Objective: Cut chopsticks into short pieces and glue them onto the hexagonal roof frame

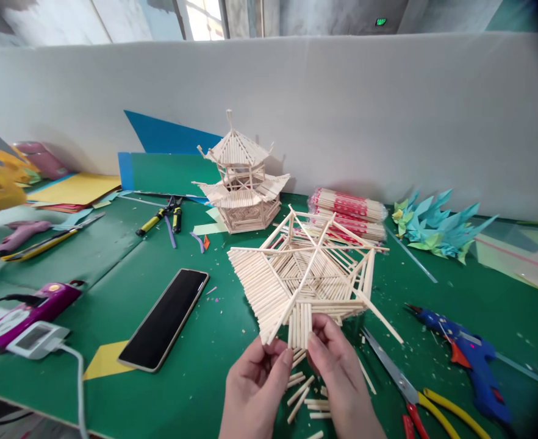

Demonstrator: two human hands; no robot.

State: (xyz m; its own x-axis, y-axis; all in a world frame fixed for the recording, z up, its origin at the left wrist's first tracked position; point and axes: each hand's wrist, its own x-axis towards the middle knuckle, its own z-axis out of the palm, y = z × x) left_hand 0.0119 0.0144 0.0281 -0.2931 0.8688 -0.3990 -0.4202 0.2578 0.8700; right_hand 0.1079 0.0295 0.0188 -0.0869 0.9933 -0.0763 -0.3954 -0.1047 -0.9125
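Note:
In front of me stands a pagoda tier of thin wooden sticks (312, 274), its hexagonal frame partly roofed by a slanted panel of sticks on the left. Along its near edge lies a short row of sticks (300, 323). My left hand (262, 381) pinches the lower left end of that row between thumb and fingers. On the row's right side, my right hand (335, 366) is closed with thumb and fingertips against it. Loose cut sticks (300, 396) lie on the green table between and below both hands.
A finished two-tier stick pagoda (244, 177) stands behind. Wrapped stick bundles (351, 210) and blue-green folded paper (443, 225) lie at the back. Right are scissors (401, 381) and a blue glue gun (461, 353); left, a phone (166, 317), pliers (161, 216) and a purple power strip (35, 317).

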